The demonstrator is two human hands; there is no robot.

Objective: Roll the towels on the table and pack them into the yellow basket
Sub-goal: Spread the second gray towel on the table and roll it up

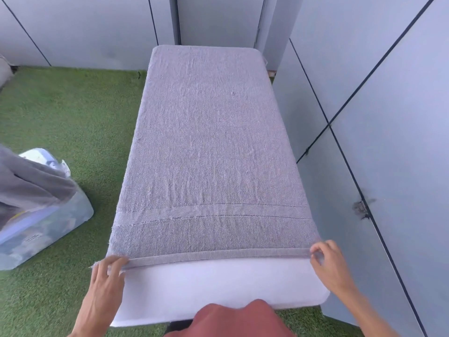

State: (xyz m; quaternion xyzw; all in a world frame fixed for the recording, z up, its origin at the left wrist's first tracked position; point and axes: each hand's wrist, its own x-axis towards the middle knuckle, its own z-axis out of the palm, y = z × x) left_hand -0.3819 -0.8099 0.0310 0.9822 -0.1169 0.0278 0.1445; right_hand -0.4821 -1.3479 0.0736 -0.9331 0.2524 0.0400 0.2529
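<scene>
A grey towel (211, 142) lies spread flat over nearly the whole white table (218, 285), its hemmed near edge running across the table's near end. My left hand (109, 273) pinches the near left corner of the towel. My right hand (328, 261) pinches the near right corner. The near hem is turned up slightly between the two hands. No yellow basket shows in the head view.
A clear plastic bin (41, 227) stands on the green turf (73, 113) at the left, with another grey towel (26, 186) draped over it. Grey wall panels (388, 117) close in tightly on the right and behind the table. A red-clothed knee (233, 319) sits at the bottom.
</scene>
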